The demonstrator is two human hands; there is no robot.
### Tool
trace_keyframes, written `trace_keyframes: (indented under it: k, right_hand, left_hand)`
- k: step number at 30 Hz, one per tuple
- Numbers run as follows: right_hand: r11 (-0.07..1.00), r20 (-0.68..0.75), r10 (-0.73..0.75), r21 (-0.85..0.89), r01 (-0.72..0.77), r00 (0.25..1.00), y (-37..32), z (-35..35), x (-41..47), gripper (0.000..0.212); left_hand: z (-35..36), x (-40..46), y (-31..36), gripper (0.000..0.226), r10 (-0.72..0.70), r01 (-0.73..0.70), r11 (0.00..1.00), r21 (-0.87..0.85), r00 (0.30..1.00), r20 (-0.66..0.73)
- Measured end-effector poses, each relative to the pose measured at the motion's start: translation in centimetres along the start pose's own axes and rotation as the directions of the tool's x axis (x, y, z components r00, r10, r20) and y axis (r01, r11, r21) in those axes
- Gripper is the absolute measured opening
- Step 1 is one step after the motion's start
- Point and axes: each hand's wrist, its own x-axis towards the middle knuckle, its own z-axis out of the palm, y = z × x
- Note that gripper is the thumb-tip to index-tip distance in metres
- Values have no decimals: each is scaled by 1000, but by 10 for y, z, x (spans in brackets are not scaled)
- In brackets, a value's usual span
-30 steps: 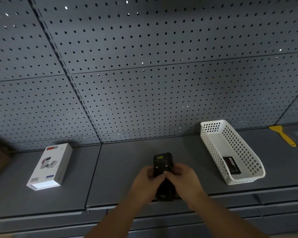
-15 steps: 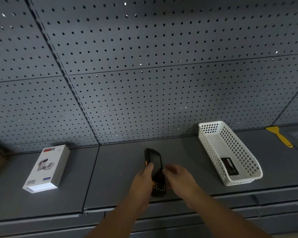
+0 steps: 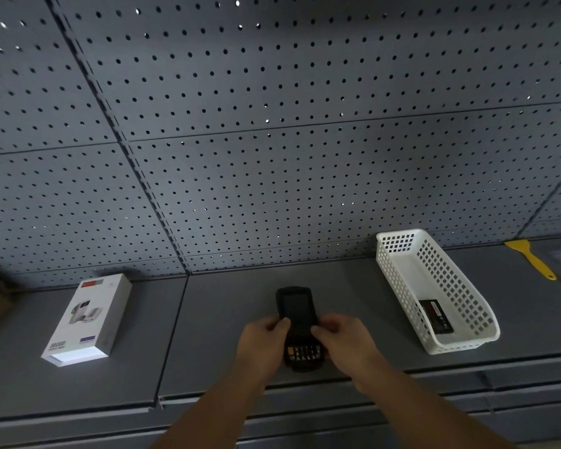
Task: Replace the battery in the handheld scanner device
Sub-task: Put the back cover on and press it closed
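The black handheld scanner point(image 3: 296, 311) is face up over the grey shelf, its dark screen toward the wall and its keypad toward me. My left hand point(image 3: 264, 346) grips its left side with the thumb on the face. My right hand point(image 3: 342, 343) grips its right side, thumb near the screen's lower edge. A black battery point(image 3: 434, 316) with a red and white label lies flat inside the white perforated basket point(image 3: 399, 286) to the right, apart from both hands.
A white product box point(image 3: 88, 319) lies on the shelf at the left. A yellow plastic scraper point(image 3: 531, 257) rests at the far right. A grey pegboard wall point(image 3: 272, 140) rises behind the shelf. The shelf's front edge point(image 3: 78, 409) runs below my hands.
The scanner has been turned over from back up to screen and keypad up. My right hand let go midway and now grips its right side again.
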Motion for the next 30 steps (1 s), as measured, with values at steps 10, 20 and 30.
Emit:
trace_keyframes:
  k: [10,20,30]
  right_hand:
    - [973,-25,-38,-227,31,999,6,1,9,16]
    - [932,-52,-47,-361,25,998,8,6,11,27]
    - [915,-66,-58,-403,27,996,-1,8,5,32]
  left_hand:
    - [1,23,-15,23,-28,27,998,51,1000,7]
    - [3,42,-30,22,-9,6,990,141,1000,23]
    - [-1,62,-38,32,24,-36,985,167,997,75]
